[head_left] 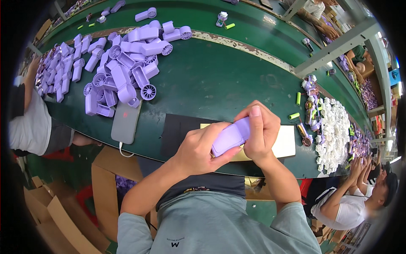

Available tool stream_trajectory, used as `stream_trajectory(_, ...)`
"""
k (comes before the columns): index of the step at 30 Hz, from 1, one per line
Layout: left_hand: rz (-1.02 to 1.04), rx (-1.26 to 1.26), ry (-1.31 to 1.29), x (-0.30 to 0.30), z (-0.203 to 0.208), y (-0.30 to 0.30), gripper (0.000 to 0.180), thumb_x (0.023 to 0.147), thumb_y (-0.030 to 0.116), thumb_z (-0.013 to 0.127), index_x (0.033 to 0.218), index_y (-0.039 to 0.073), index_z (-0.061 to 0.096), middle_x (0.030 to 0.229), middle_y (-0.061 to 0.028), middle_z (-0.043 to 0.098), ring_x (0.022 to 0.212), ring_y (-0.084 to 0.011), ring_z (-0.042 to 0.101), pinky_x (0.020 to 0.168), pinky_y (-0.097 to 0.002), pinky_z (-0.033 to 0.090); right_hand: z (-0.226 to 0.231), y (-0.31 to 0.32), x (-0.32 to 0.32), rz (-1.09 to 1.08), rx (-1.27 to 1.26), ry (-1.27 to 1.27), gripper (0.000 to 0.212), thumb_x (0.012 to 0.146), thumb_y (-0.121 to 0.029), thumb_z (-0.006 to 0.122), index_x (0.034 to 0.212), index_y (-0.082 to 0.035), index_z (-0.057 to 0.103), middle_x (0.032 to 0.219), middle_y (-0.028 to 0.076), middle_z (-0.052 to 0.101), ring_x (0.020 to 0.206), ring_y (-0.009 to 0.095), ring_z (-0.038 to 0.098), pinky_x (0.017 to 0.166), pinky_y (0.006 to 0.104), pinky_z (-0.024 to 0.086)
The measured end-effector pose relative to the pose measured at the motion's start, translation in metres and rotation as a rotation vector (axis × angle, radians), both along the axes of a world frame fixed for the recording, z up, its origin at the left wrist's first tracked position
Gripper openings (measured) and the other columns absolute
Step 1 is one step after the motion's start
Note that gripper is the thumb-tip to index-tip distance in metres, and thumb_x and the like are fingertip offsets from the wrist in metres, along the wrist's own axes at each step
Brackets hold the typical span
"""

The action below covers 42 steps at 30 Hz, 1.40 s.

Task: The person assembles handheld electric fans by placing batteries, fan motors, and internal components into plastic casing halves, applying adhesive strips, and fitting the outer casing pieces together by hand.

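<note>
Both hands hold one light purple plastic housing [228, 139] above the front of the green bench. My left hand [195, 148] wraps round its lower left end, with the thumb along the near edge. Closed on its upper right end is my right hand [261, 131], its thumb pressing on top. The fingers hide the far side and ends of the housing. Beneath the hands lie a black mat [172, 132] and a pale yellow sheet [285, 143].
A heap of purple housings [120, 76] with spoked round ends covers the left. A grey phone-like slab [126, 122] with a white cable lies beside it. White parts [332, 135], green cylindrical cells [293, 115] and small assemblies sit right. Several people work nearby; cardboard boxes [105, 186] stand below.
</note>
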<state>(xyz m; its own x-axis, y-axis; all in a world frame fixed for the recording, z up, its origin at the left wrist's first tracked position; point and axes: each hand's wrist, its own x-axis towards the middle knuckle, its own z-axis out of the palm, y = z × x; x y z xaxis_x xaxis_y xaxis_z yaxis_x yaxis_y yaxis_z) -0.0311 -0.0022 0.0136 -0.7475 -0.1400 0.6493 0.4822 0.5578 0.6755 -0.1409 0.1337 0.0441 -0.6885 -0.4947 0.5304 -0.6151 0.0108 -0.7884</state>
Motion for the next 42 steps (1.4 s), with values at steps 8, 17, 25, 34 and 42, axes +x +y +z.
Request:
stream_trajectory(8, -0.457, 1.081, -0.871, 0.006, 0.001, -0.023, 0.06, 0.111, 0.053, 0.043, 0.09, 0.002, 0.064, 0.066, -0.0037, 0.061, 0.046, -0.0082, 0.054, 0.042, -0.0232, 0.04, 0.002, 0.015, -0.008, 0.098, 0.128, 0.054, 0.035, 0.107, -0.021, 0.048, 0.116, 0.004, 0.07, 0.105, 0.018, 0.068, 0.081, 0.024, 0.068, 0.075, 0.0348, 0.055)
stream_trajectory(17, -0.173, 0.439, -0.48, 0.017, 0.018, 0.007, 0.044, 0.089, 0.015, 0.082, 0.123, -0.001, 0.061, 0.1, -0.0121, 0.069, 0.079, -0.0213, 0.072, 0.067, -0.0324, 0.06, -0.016, 0.016, 0.003, 0.078, -0.152, 0.159, 0.023, 0.101, -0.009, 0.054, 0.086, 0.004, 0.065, 0.08, 0.015, 0.067, 0.068, 0.022, 0.065, 0.061, 0.0322, 0.052)
stream_trajectory(25, 0.041, -0.225, -0.003, 0.007, 0.004, 0.013, 0.064, 0.063, 0.01, 0.094, 0.118, -0.003, 0.065, 0.103, -0.016, 0.07, 0.085, -0.0321, 0.073, 0.071, -0.0386, 0.06, -0.016, 0.018, 0.008, -0.01, -0.232, 0.097, 0.035, 0.101, -0.01, 0.05, 0.073, 0.003, 0.067, 0.069, 0.015, 0.067, 0.059, 0.022, 0.064, 0.055, 0.0306, 0.05)
stream_trajectory(34, -0.015, -0.267, 0.054, 0.005, 0.002, 0.004, 0.062, 0.066, 0.014, 0.094, 0.118, -0.003, 0.065, 0.105, -0.0149, 0.07, 0.081, -0.0273, 0.072, 0.067, -0.0368, 0.059, -0.009, 0.016, 0.01, -0.01, -0.228, 0.121, 0.036, 0.101, -0.009, 0.05, 0.07, 0.003, 0.065, 0.066, 0.015, 0.065, 0.058, 0.022, 0.065, 0.053, 0.0307, 0.051)
stream_trajectory(42, -0.882, 1.175, -0.885, 0.022, 0.0, -0.007, 0.052, 0.111, 0.034, 0.053, 0.146, -0.003, 0.046, 0.112, -0.0134, 0.066, 0.079, -0.0163, 0.069, 0.057, -0.0242, 0.055, -0.029, 0.02, 0.007, 0.146, -0.258, 0.325, 0.042, 0.112, -0.036, 0.04, 0.105, 0.003, 0.055, 0.097, 0.02, 0.062, 0.088, 0.033, 0.069, 0.073, 0.0422, 0.059)
